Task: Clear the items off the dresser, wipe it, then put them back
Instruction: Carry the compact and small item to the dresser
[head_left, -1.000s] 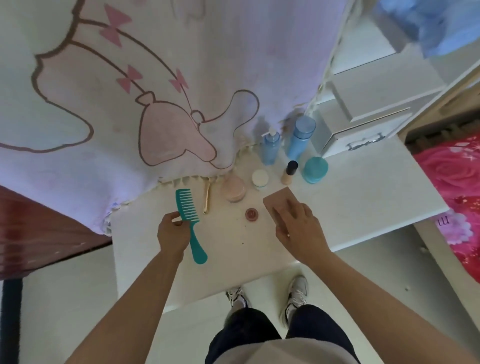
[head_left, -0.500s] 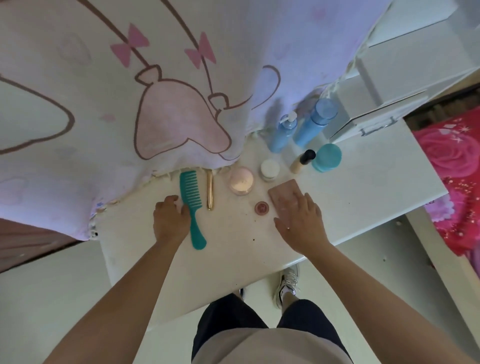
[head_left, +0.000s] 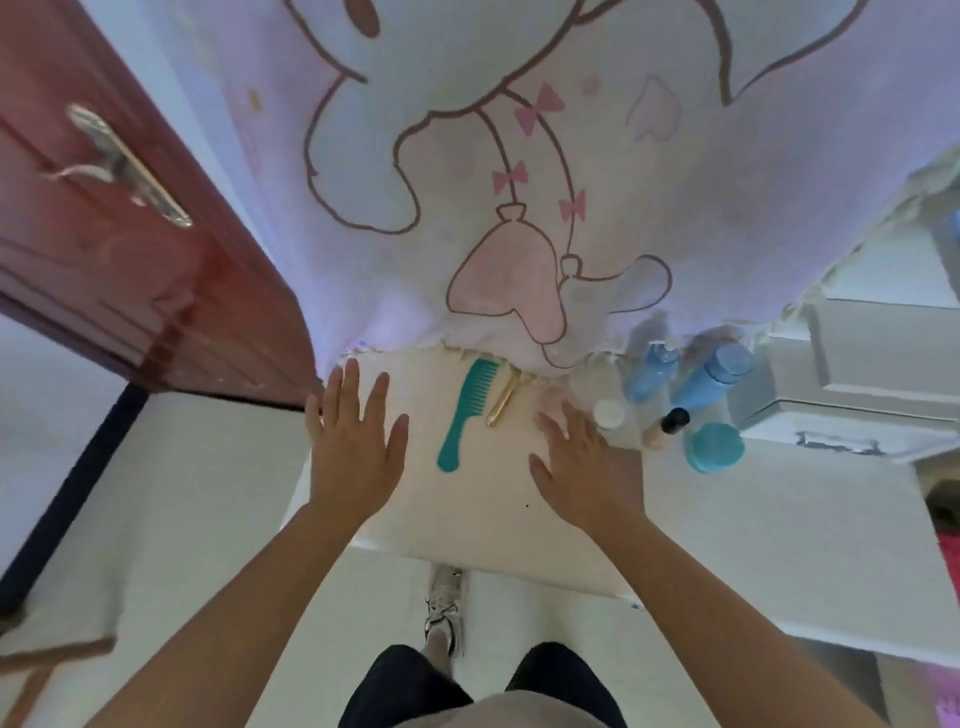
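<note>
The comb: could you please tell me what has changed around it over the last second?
The left hand let go of the comb and moved left, open and flat; the comb lies beside the gold tube. The right hand stayed flat; the teal jar stayed put.

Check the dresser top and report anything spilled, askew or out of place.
Nothing stands out. The teal comb and gold tube lie flat side by side, the blue bottles stand upright, and nothing is spilled.

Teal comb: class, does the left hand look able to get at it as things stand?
Probably yes. The left hand is open, and only bare dresser top lies between it and the teal comb.
</note>
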